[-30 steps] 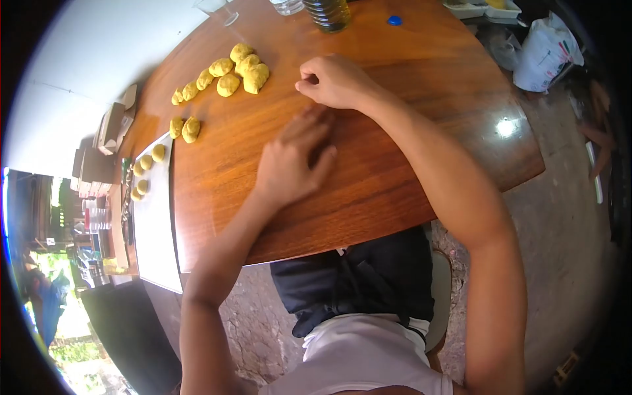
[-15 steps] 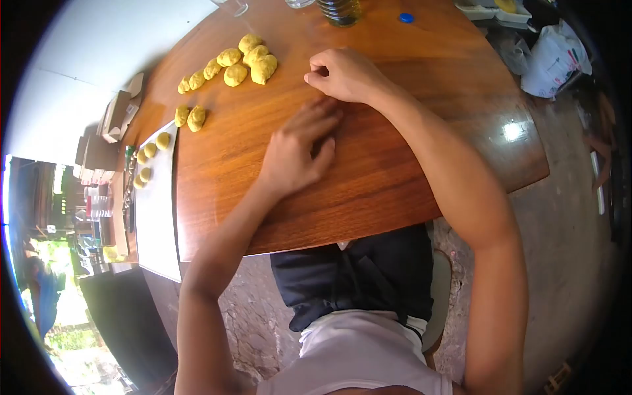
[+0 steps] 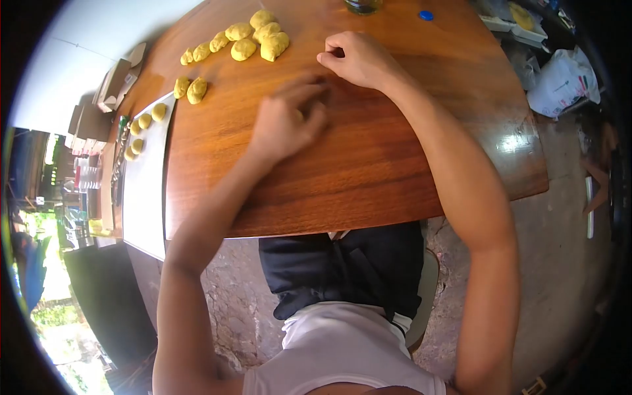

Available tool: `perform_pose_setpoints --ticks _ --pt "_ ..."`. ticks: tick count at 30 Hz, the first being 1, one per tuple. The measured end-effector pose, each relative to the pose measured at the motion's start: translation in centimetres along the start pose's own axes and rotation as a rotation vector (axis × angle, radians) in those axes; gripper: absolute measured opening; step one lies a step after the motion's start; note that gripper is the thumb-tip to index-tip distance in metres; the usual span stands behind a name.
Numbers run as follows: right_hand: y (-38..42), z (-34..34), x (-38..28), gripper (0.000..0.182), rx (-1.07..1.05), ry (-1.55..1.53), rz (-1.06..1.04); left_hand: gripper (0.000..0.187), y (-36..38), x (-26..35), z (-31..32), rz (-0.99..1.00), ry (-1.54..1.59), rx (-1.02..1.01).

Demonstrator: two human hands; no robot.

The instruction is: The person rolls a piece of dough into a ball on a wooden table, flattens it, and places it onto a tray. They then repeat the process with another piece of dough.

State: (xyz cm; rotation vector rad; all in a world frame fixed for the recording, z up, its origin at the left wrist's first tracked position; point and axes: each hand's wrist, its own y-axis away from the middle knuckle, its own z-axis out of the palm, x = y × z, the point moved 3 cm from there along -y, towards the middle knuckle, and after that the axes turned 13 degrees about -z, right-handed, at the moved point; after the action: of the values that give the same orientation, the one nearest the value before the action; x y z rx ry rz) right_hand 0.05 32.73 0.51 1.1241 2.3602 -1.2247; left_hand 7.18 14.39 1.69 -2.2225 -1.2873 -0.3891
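My left hand (image 3: 286, 118) hovers over the middle of the wooden table, its fingers smeared by motion. A faint yellowish patch shows between thumb and fingers, too blurred to name. To its right, my right hand (image 3: 355, 58) is closed with the fingers curled and the thumb against them; whatever may be inside is hidden. Lumps of yellow dough (image 3: 274, 47) sit in a cluster beyond my left hand, with smaller dough pieces (image 3: 201, 52) trailing leftward. Two more lumps (image 3: 196, 91) lie nearer the white board. Several smooth round dough balls (image 3: 144, 121) rest on the white board (image 3: 146, 197).
The wooden table (image 3: 316, 191) spans the front. A blue cap (image 3: 426, 15) and the base of a bottle (image 3: 363, 6) are at the far side. Cardboard boxes (image 3: 113, 84) stand at the left; a white plastic bag (image 3: 563, 82) is off the right edge.
The view has shifted, so the table's far items sit higher in the picture. My left hand has moved and is more blurred, its fingers more curled. My right hand stays closed.
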Motion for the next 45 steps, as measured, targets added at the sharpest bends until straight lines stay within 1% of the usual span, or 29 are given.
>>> perform_pose_setpoints --ticks 1,2,4,5,7,8,10,11,12,14,16,18,20,21,23,25,27,29,30,32,33,34,35,36,38,41,43,44,45 --pt "0.1 -0.1 0.0 0.030 0.000 -0.001 0.000 0.034 0.8 1.6 0.5 0.059 -0.032 -0.041" --pt "0.1 -0.2 -0.1 0.030 -0.010 0.004 -0.005 0.034 2.3 2.0 0.1 0.054 -0.035 -0.040" --pt "0.1 -0.3 -0.1 0.030 -0.012 0.009 0.000 0.034 5.6 3.1 -0.8 0.191 -0.090 -0.015" --pt "0.1 -0.3 -0.1 0.030 -0.016 0.010 0.014 0.034 7.3 2.8 -1.5 0.195 -0.089 -0.026" --pt "0.3 -0.1 0.1 0.030 -0.019 0.008 0.042 0.033 9.8 0.7 -3.6 0.082 -0.159 0.006" --pt "0.1 0.0 0.1 0.030 -0.039 0.017 0.064 0.033 9.5 0.0 -4.0 0.081 -0.160 0.002" --pt "-0.2 0.5 -0.1 0.029 -0.059 0.020 0.074 0.024 7.9 -1.7 -5.0 0.026 -0.203 0.060" --pt "-0.1 0.5 -0.2 0.029 -0.040 0.023 0.080 0.024 6.4 -2.2 -4.7 0.019 -0.210 0.070" --pt "-0.2 0.4 -0.3 0.029 -0.020 0.031 0.086 0.020 4.2 -2.2 -3.7 0.025 -0.191 0.084" --pt "0.0 0.1 -0.3 0.029 -0.011 0.047 0.055 0.016 1.2 -1.6 -1.7 0.044 -0.162 0.097" --pt "0.5 -0.5 -0.3 0.029 0.008 0.062 0.040 0.016 -0.2 -0.2 0.0 0.161 -0.042 -0.045" --pt "0.6 -0.8 -0.5 0.029 0.008 0.058 0.013 0.017 1.7 0.6 -0.1 0.161 -0.055 -0.071" --pt "0.6 -1.2 -0.6 0.030 -0.008 0.039 0.037 0.016 4.4 1.1 -1.3 0.172 -0.086 0.055" --pt "0.9 -1.1 -0.4 0.030 -0.033 0.016 0.061 0.016 4.8 0.6 -1.9 0.177 -0.086 0.041" --pt "0.7 -0.6 0.1 0.030 -0.041 0.005 0.072 0.015 5.6 -1.3 -3.3 -0.033 -0.163 0.109" --pt "0.3 0.0 0.2 0.029 -0.063 -0.004 0.058 0.012 3.4 -2.9 -2.7 -0.047 -0.179 0.119" --pt "0.1 0.0 0.0 0.029 -0.033 0.058 0.017 0.010 0.9 -3.4 -2.0 -0.055 -0.192 0.141" --pt "0.2 -0.4 -0.4 0.029 -0.026 0.068 0.023 0.010 -1.1 -1.4 0.2 0.063 -0.065 0.029" --pt "0.5 -0.6 -0.4 0.028 -0.018 0.071 0.039 0.010 -0.8 -0.7 0.1 0.070 -0.061 0.028" --pt "0.8 -0.9 -0.4 0.028 0.000 0.062 0.021 0.010 1.7 1.0 -0.3 0.090 -0.130 -0.003" --pt "0.9 -0.9 -0.2 0.028 0.017 0.049 0.002 0.010 3.4 1.1 -1.1 0.045 -0.113 0.001" --pt "0.9 -1.1 -0.2 0.028 0.027 0.049 0.015 0.010 5.4 1.1 -2.0 0.074 -0.140 0.047" --pt "0.8 -1.0 -0.2 0.028 -0.010 0.032 0.045 0.010 7.0 1.0 -2.8 0.100 -0.166 0.092" --pt "0.7 -0.7 -0.1 0.028 -0.049 0.013 0.076 0.010 8.0 0.8 -3.3 0.106 -0.162 0.076" --pt "0.6 -0.5 -0.1 0.028 -0.045 0.035 0.062 0.010 8.8 -0.4 -4.5 -0.066 -0.248 0.147" --pt "0.2 0.1 -0.5 0.028 -0.084 0.070 0.067 0.010 4.3 -4.0 -4.1 -0.070 -0.295 0.146" --pt "0.2 0.2 0.3 0.029 -0.048 0.033 0.086 0.008 0.3 -4.7 -2.6 -0.157 0.036 0.083" --pt "0.3 0.0 0.3 0.029 -0.049 0.039 0.082 0.008 0.0 -3.5 -1.7 -0.154 0.040 0.089" --pt "0.4 -0.2 0.2 0.029 -0.031 0.029 0.074 0.008 -0.2 -1.4 -0.4 -0.010 -0.015 0.035"
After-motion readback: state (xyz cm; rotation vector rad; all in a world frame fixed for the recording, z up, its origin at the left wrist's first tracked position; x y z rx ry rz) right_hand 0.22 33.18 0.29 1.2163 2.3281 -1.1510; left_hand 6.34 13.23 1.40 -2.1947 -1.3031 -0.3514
